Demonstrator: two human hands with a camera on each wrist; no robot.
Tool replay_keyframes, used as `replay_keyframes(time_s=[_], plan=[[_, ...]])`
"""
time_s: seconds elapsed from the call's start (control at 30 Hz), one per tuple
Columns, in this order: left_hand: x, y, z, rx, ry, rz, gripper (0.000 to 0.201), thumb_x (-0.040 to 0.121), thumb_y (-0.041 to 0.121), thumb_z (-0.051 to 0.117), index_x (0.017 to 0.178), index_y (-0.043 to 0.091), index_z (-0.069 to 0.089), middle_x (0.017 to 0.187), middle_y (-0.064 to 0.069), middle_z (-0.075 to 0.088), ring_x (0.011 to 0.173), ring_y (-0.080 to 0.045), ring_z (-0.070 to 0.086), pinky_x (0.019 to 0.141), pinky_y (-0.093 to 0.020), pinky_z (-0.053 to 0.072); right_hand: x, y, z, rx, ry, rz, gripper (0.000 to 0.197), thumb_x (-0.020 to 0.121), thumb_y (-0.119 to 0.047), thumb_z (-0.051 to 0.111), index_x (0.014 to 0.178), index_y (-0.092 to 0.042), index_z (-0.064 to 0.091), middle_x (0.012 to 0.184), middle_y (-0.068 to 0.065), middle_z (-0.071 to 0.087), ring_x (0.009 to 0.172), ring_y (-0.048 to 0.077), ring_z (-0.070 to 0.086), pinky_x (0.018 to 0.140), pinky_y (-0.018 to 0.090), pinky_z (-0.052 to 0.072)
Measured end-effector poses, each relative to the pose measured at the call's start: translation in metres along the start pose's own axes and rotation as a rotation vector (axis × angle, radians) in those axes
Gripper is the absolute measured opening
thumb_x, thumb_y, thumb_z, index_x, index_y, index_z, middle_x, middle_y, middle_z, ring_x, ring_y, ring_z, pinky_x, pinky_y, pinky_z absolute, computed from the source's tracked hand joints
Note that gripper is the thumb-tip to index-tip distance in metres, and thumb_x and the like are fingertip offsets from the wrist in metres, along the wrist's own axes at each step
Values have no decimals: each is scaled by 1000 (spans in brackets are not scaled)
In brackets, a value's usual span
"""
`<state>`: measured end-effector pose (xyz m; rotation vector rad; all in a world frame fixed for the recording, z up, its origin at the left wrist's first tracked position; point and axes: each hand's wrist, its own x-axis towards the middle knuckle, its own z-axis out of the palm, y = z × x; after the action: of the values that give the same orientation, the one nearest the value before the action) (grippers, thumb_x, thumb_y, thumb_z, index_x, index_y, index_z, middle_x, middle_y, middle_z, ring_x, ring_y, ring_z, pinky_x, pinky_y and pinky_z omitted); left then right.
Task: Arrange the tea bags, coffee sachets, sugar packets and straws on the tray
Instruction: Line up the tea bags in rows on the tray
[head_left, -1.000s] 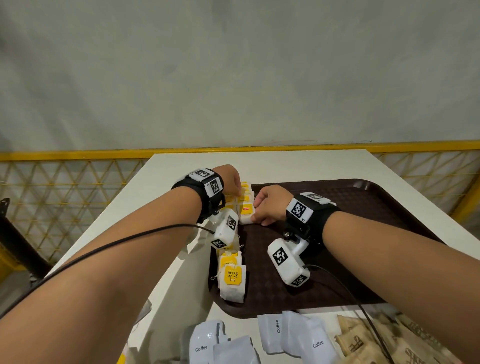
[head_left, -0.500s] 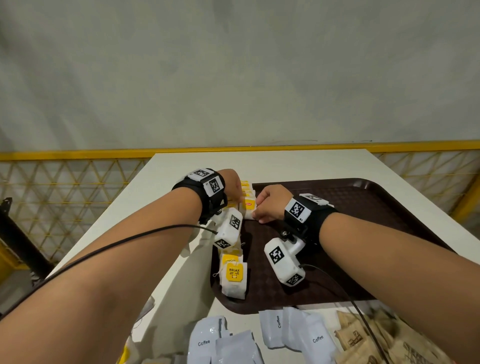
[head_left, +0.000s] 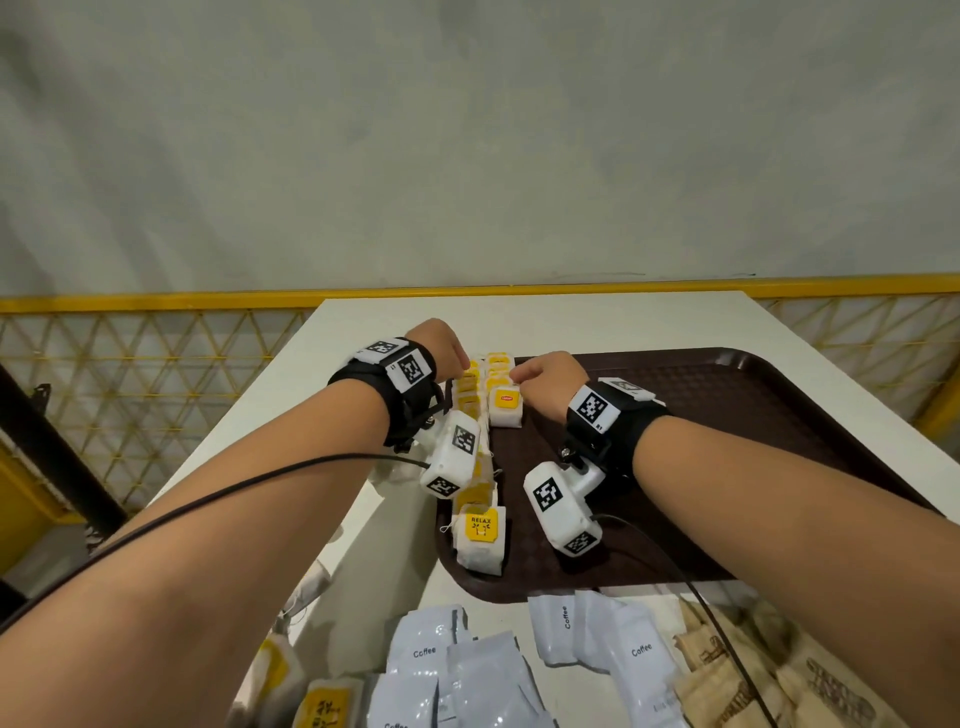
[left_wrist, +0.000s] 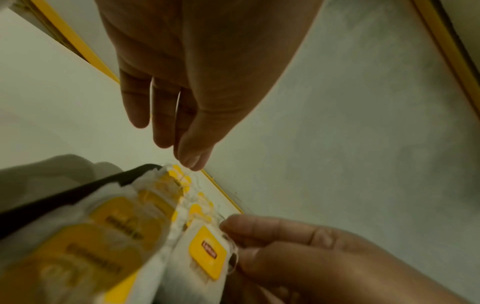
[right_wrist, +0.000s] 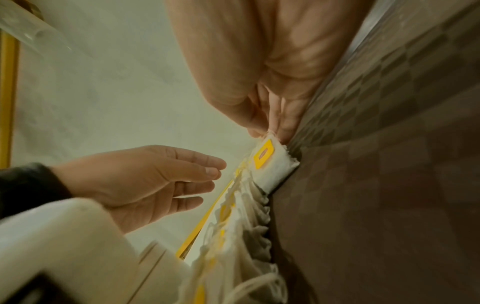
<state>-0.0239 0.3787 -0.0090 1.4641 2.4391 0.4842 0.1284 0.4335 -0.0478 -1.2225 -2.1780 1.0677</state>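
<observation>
A dark brown tray (head_left: 727, 395) lies on the white table (head_left: 571, 322). A row of white tea bags with yellow tags (head_left: 480, 535) runs along its left edge. At the far end of the row my right hand (head_left: 514, 376) pinches the top of one tea bag (head_left: 505, 408) that lies on the tray beside the row. The pinch (right_wrist: 270, 127) on that tea bag (right_wrist: 270, 162) also shows in the right wrist view. My left hand (head_left: 465, 364) hovers over the far end of the row, its fingers (left_wrist: 161, 123) straight and holding nothing.
White coffee sachets (head_left: 467, 670) and brown sugar packets (head_left: 753, 675) lie on the table in front of the tray. Loose tea bags (head_left: 322, 701) lie at the lower left. A yellow mesh railing (head_left: 130, 364) stands beyond the table's edges. Most of the tray floor is bare.
Both hands stay at the far end of the tea bag row. The right hand keeps its pinch on the tea bag, and the view has shifted slightly.
</observation>
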Motion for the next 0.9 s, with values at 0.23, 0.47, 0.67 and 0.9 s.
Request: replay_keyframes(time_s=[0.23,0.47,0.67,0.9], plan=[[-2,0,10,-4,10,-14,21,87,15,66,105,8,73,110,-8,69,104,-23,62,90,-32,51,3,3,-3,24,43,-8,32,88,2,51,112,-10,69,120,9,66,110,22,60,87,23,45],[-1,1,8,-100,57,-46,27,92,8,57,116,4,66,122,-10,63,114,-25,57,90,-30,45,9,-1,-1,21,-7,18,39,87,5,52,124,-6,62,128,10,61,116,23,57,86,21,44],[-6,0,9,-66,19,9,19,88,12,64,106,9,72,113,-7,68,105,-22,61,89,-30,49,11,6,-3,-18,-63,118,14,78,-12,72,73,-16,60,82,6,63,86,25,64,85,37,55],[-7,5,12,-48,1,-5,18,87,16,66,102,9,73,108,-8,69,103,-23,62,87,-32,50,6,5,0,-116,-25,37,24,72,-6,76,63,-22,61,75,1,65,83,22,68,79,36,58]])
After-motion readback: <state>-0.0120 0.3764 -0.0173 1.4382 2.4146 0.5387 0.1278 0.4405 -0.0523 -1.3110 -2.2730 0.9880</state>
